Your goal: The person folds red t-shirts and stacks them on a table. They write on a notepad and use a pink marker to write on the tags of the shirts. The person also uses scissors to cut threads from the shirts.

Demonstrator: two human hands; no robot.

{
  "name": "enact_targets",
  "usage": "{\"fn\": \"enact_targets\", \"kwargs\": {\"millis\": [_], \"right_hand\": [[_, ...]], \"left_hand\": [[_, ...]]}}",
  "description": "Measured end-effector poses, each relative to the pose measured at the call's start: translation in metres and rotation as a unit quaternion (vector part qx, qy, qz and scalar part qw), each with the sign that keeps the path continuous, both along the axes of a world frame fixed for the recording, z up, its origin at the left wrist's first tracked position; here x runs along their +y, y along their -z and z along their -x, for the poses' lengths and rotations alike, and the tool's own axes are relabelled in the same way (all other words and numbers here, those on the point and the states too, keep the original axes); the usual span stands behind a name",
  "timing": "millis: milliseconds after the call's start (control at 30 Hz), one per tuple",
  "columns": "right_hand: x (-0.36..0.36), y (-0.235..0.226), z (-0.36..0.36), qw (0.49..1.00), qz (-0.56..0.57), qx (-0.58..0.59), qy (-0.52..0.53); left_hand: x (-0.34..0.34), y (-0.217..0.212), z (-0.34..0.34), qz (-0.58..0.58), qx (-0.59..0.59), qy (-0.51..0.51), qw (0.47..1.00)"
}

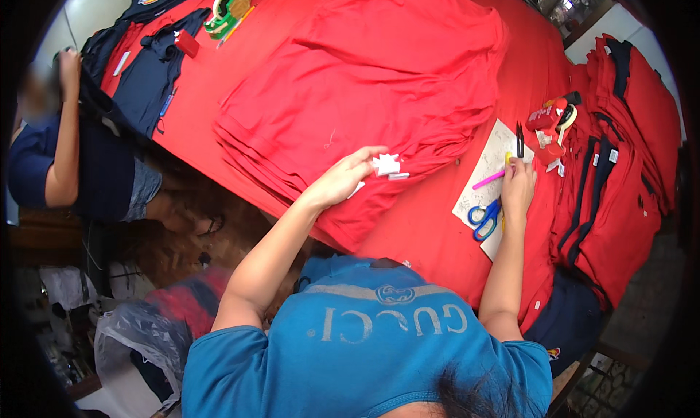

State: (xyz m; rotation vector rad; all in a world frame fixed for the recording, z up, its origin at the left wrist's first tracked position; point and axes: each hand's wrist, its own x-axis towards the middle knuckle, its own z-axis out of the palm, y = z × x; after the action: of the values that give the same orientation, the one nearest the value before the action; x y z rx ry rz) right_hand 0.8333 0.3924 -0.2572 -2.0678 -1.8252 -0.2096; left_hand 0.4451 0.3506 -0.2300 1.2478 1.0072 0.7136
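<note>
My left hand [341, 179] is stretched out over the near edge of the stack of red shirts [364, 90], and its fingertips pinch a small bunch of white tags [386, 165]. The tags stick out just beyond my fingertips, to their right, resting against the red cloth. A thin white strip [356, 190] shows just under the same hand, touching it.

My right hand [518, 188] lies on the white sheet of paper [490, 168], fingers curled around a pink pen [488, 179]. The pen points out to the left of that hand, its far end lying across the paper. Just below and left of the hand, on the same paper, lie the blue-handled scissors [483, 219], near the wrist but not touching it. Just beyond the fingertips stands a pair of black scissors [519, 139], blades pointing away from me. Further right of the hand, a red tape dispenser [550, 122] sits on the red-covered surface [430, 221], and past it a pile of red and navy garments [612, 184] is well apart from my fingers.

Far off to the left of my left hand, another person [65, 148] sits at the edge of the surface beside navy shirts [149, 75].
</note>
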Motion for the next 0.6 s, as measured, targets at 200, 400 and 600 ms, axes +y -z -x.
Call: {"fn": "enact_targets", "kwargs": {"millis": [200, 400, 600], "right_hand": [[-0.068, 0.016, 0.003, 0.994, -0.025, 0.103, 0.002], [-0.102, 0.008, 0.002, 0.988, -0.031, 0.142, 0.049], [-0.097, 0.002, 0.001, 0.982, -0.066, 0.168, 0.058]], "left_hand": [[-0.022, -0.015, -0.010, -0.036, 0.036, -0.030, 0.998], [-0.047, -0.068, -0.022, -0.166, 0.158, 0.157, 0.961], [-0.027, -0.062, -0.036, -0.281, 0.175, 0.003, 0.944]]}}
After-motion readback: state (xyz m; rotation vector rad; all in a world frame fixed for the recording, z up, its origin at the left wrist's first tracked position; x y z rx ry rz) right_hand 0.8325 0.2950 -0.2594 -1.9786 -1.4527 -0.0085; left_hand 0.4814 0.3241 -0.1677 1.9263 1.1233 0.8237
